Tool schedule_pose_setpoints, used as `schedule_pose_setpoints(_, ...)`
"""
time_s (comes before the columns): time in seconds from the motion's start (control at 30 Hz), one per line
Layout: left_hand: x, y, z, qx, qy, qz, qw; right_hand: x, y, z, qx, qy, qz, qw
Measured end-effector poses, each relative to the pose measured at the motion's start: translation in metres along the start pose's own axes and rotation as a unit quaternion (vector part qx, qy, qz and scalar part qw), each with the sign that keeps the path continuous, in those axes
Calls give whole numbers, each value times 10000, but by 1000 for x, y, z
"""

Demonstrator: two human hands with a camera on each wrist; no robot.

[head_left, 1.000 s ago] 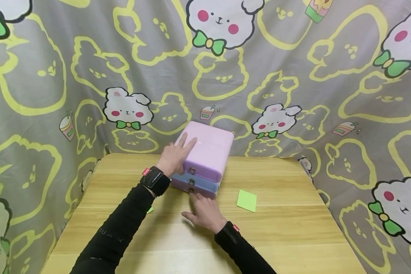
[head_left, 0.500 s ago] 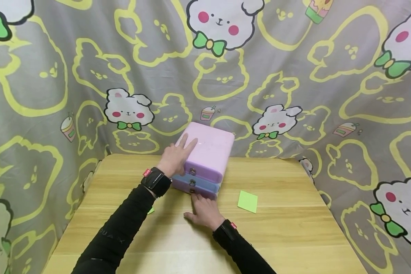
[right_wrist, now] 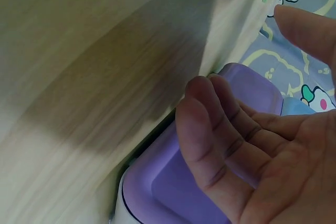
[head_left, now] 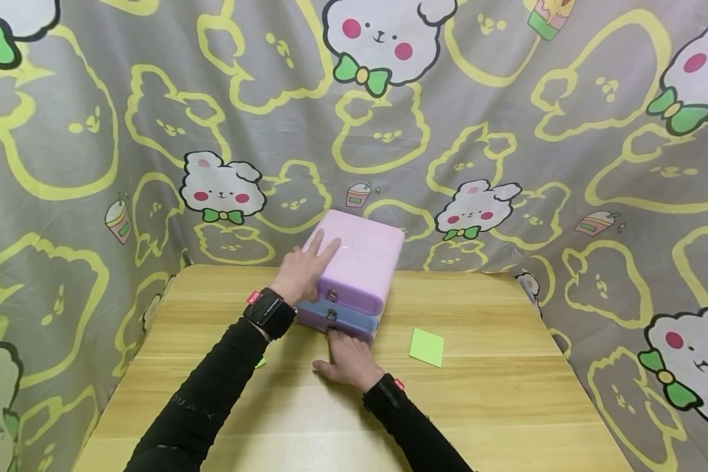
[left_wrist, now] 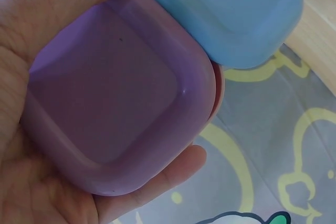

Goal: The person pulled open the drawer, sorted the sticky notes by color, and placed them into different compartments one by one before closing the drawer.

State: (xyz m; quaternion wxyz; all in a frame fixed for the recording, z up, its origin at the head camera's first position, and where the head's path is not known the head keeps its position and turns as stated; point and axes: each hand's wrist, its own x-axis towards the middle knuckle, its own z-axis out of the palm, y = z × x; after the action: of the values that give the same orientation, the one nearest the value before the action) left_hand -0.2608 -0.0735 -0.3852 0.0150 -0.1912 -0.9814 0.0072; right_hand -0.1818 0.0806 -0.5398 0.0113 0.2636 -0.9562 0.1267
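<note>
A small chest of drawers (head_left: 362, 252) has a pink top and stacked drawer fronts in purple, blue and purple. My left hand (head_left: 297, 272) rests on its left front corner, fingers spread on the top. The thumb lies across the top drawer's purple front (left_wrist: 115, 87) in the left wrist view. My right hand (head_left: 351, 359) touches the bottom drawer's front (right_wrist: 199, 187) with slightly bent fingers, thumb apart. One finger covers the bottom knob. Two metal knobs stay visible on the upper drawers, and all drawers look pushed in.
A green sticky-note pad (head_left: 427, 347) lies right of the chest on the wooden table (head_left: 495, 393). Another green piece (head_left: 261, 362) peeks out beside my left forearm. A patterned grey curtain (head_left: 389, 131) hangs behind the chest and along both sides.
My right hand has shifted slightly, so a finger now hides the bottom knob that showed before. My left hand and the chest look unmoved.
</note>
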Motion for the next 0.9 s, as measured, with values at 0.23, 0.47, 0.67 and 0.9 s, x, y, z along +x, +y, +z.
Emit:
schedule_pose_setpoints(0.23,0,-1,-1,-1,-14,-7,10000,5,-1,-2,111,-157,89,9998)
schedule_pose_setpoints(0.47,1,0,-1,67,-16,31,10000,5,-3,-5,218,-242,188,9993)
schedule_pose_setpoints(0.67,2,-1,-1,56,42,53,10000,5,-6,-6,211,-374,273,9987)
schedule_pose_setpoints(0.9,3,-1,0,52,84,108,9999,1,-12,-6,252,-427,253,9984)
